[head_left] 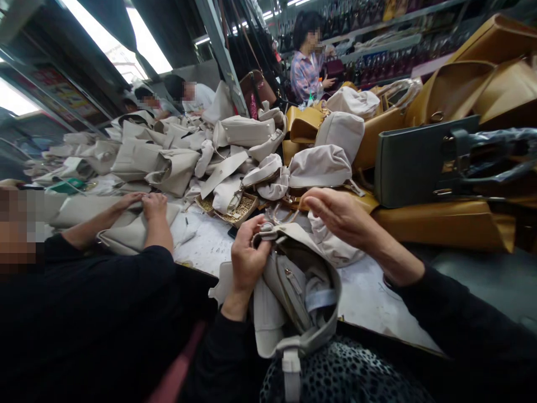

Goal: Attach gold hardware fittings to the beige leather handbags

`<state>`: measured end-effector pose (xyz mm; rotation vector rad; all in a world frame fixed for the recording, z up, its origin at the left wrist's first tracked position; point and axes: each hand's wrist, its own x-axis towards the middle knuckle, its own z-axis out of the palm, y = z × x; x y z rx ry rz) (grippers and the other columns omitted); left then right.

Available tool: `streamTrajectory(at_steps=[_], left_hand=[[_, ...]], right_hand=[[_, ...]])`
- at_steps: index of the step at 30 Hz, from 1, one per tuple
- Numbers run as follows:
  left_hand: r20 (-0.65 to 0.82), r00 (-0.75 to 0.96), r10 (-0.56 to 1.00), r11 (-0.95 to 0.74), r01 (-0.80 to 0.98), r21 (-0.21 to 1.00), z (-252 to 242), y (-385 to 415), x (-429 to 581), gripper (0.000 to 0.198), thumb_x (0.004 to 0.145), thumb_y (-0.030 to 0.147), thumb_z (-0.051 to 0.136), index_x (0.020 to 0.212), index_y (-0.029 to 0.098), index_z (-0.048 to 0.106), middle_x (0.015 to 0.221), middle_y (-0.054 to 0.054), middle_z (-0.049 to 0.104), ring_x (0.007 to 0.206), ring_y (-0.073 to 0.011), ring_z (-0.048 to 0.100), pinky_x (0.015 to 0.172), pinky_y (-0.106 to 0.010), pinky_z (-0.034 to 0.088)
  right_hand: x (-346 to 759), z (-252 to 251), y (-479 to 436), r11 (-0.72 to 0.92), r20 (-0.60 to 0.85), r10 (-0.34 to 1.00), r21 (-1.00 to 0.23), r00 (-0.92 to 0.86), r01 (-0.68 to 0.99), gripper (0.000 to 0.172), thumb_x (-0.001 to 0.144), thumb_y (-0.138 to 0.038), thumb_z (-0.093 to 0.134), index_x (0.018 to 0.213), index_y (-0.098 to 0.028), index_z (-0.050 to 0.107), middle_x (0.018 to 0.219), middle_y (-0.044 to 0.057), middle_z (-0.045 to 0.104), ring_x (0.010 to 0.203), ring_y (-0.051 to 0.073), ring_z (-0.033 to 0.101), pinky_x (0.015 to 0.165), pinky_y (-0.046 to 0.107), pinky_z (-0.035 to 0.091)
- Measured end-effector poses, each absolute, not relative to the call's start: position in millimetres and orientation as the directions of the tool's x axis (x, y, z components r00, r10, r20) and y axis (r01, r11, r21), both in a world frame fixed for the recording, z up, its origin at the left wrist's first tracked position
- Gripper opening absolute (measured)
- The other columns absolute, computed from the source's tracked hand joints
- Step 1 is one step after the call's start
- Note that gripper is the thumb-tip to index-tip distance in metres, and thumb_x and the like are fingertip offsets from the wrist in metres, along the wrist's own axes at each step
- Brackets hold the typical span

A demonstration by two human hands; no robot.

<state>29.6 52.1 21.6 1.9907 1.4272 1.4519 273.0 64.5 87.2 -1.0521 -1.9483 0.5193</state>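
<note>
A light grey handbag (268, 313) is tilted open at the table's front edge, its zipped inner pocket and pale lining showing. My left hand (247, 257) grips the bag's upper rim near a strap end, thumb inside and fingers outside. To the right and a little above the rim, my right hand (342, 218) is raised with its fingers pressed together. Whatever those fingers pinch, if anything, is too small to make out. Under my right hand lies a pale cloth-covered bag (335, 246). A strap with a buckle-like end (291, 362) hangs from the near side of my bag.
A cardboard box (247, 208) of small gold-coloured pieces sits behind my left hand. Grey bags (176, 168) are heaped across the table, with mustard bags (440, 221) and a dark green bag (411, 162) at right. A co-worker's hands (153, 207) handle a grey bag close at left.
</note>
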Motion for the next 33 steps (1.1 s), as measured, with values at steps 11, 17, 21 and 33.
streamTrajectory(at_steps=[11, 17, 21, 33], left_hand=[[0.46, -0.493, 0.739, -0.058, 0.633, 0.772, -12, 71, -31, 0.024, 0.081, 0.017, 0.063, 0.105, 0.018, 0.066, 0.099, -0.005, 0.072, 0.094, -0.0198, 0.067, 0.092, -0.033, 0.053], [0.469, -0.301, 0.831, -0.083, 0.765, 0.638, 14, 61, -53, 0.036, 0.077, 0.012, 0.061, 0.113, 0.018, 0.067, 0.107, -0.008, 0.073, 0.103, -0.0231, 0.068, 0.099, -0.037, 0.053], [0.397, -0.053, 0.916, -0.156, 0.866, 0.475, 38, 53, -72, 0.04, 0.078, 0.011, 0.054, 0.114, 0.017, 0.07, 0.119, -0.011, 0.074, 0.117, -0.0251, 0.067, 0.107, -0.039, 0.05], [0.227, 0.288, 0.931, -0.343, 0.902, 0.262, 75, -77, -16, 0.025, 0.077, 0.018, 0.064, 0.101, 0.025, 0.065, 0.082, -0.002, 0.075, 0.065, -0.0205, 0.073, 0.056, -0.026, 0.054]], right_hand=[[216, 41, -68, 0.76, 0.408, 0.629, -0.501, -0.661, 0.414, 0.081, 0.084, -0.064, 0.076, 0.145, -0.019, 0.05, 0.142, 0.016, 0.063, 0.1, 0.027, 0.074, 0.07, 0.032, 0.059], [196, 15, -53, 0.772, 0.603, 0.614, -0.322, -0.51, 0.549, 0.037, 0.097, -0.008, 0.046, 0.13, -0.016, 0.059, 0.114, 0.015, 0.074, 0.086, 0.024, 0.073, 0.072, 0.033, 0.059], [212, 28, -35, 0.716, 0.557, 0.69, -0.434, -0.463, 0.546, 0.035, 0.097, -0.007, 0.041, 0.122, -0.016, 0.065, 0.112, 0.016, 0.072, 0.084, 0.022, 0.071, 0.067, 0.032, 0.057], [263, 61, 110, 0.819, 0.412, 0.573, -0.325, -0.709, 0.473, 0.038, 0.081, 0.005, 0.052, 0.092, -0.021, 0.077, 0.102, 0.006, 0.07, 0.088, 0.021, 0.059, 0.079, 0.034, 0.048]])
